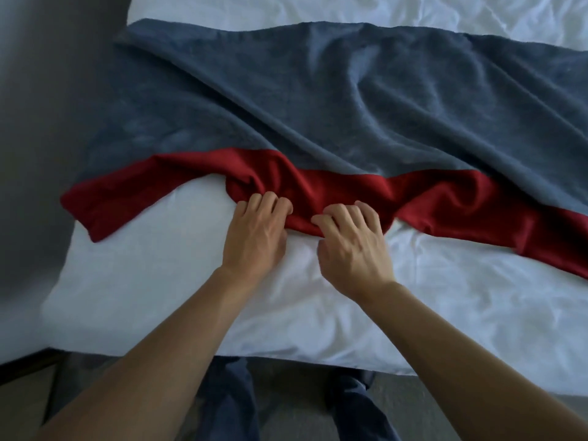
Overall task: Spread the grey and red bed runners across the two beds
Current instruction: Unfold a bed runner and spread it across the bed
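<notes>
1. I see my left hand (254, 232) and right hand (351, 241) side by side at the near edge of the red runner (445, 202), close together but apart.
2. Left fingers (270, 202) are curled and bunch the red cloth at its near hem; the fingertips are buried in the folds.
3. Right fingers (342, 214) are curled too, pinching the same hem just to the right, thumb tucked under the edge.
4. The red runner lies as a narrow band across the white bed (159, 281), gathered into deep wrinkles where I hold it, flatter towards its left end near the bed's side edge.
5. The grey runner (286, 100) lies beyond it, touching along the red band's far edge; it is much wider, has a soft, napped, towel-like look, and shows long diagonal ripples.
6. The white sheet is smooth and lightly creased, showing both nearer than the red band and beyond the grey one.
7. Blue trouser legs (229, 405) stand below the bed's near edge.
</notes>
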### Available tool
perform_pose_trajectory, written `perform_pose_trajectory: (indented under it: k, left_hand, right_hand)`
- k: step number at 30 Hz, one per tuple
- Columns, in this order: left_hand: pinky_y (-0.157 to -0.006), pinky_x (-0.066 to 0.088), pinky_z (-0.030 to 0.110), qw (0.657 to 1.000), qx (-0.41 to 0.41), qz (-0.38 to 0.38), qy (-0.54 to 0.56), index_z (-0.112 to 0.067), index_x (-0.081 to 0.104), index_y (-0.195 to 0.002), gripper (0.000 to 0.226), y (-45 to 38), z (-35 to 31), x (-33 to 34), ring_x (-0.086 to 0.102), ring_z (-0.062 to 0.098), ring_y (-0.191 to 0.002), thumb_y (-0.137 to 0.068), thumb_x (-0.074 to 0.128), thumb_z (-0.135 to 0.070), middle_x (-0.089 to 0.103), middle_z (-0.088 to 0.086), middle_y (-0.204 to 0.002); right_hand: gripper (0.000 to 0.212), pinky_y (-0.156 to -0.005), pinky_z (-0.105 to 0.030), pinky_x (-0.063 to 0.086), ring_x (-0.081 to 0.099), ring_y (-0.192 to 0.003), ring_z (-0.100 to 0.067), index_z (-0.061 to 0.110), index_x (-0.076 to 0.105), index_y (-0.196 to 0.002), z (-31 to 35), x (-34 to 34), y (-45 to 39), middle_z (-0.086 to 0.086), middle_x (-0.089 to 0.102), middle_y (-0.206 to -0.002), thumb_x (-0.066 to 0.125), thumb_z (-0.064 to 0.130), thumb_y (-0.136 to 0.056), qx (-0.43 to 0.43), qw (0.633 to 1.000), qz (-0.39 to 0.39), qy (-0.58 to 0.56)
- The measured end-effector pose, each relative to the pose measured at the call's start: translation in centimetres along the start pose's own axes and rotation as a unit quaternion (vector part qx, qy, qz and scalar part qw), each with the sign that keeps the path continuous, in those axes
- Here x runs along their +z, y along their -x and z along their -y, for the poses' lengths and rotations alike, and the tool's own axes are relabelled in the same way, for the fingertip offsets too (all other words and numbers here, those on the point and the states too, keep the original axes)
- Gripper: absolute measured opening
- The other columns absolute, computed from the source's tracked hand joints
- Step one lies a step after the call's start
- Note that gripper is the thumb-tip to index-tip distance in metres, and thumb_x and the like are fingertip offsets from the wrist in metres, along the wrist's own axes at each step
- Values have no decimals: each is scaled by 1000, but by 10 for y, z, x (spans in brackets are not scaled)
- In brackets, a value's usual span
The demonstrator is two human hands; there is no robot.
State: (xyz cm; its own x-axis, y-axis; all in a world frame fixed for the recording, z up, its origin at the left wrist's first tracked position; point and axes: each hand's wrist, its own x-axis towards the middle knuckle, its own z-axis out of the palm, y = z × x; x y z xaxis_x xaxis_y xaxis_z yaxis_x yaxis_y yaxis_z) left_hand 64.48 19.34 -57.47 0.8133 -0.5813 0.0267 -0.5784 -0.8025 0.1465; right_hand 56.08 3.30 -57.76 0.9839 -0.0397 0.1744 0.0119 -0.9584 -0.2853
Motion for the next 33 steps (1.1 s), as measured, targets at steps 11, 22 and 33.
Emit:
perform_pose_trajectory:
  k: [11,22,33]
  left_hand:
    - [-75,41,42,999,2,-17,-31,-16,58,-105,18,-11,170,-26,52,29,-88,-88,59,-12,56,7,-98]
    - [-72,44,40,1000,0,11,21,-12,62,-99,19,-12,217,-30,55,28,-82,-86,54,-1,60,7,-93]
    - [-67,43,42,999,-1,-35,30,-12,57,-83,11,15,263,-23,52,30,-75,-83,55,-1,56,8,-82]
  right_hand:
    - [39,-100,-43,39,57,-99,-31,11,64,-123,120,59,-98,-9,61,-110,66,12,-83,50,997,-21,55]
    - [9,-87,-44,45,58,-74,-31,8,67,-92,131,72,-129,-8,62,-77,65,4,-85,73,993,5,98]
    - [13,-79,-42,44,55,-64,-30,13,65,-75,178,93,-129,-4,57,-64,67,20,-86,32,996,-34,81]
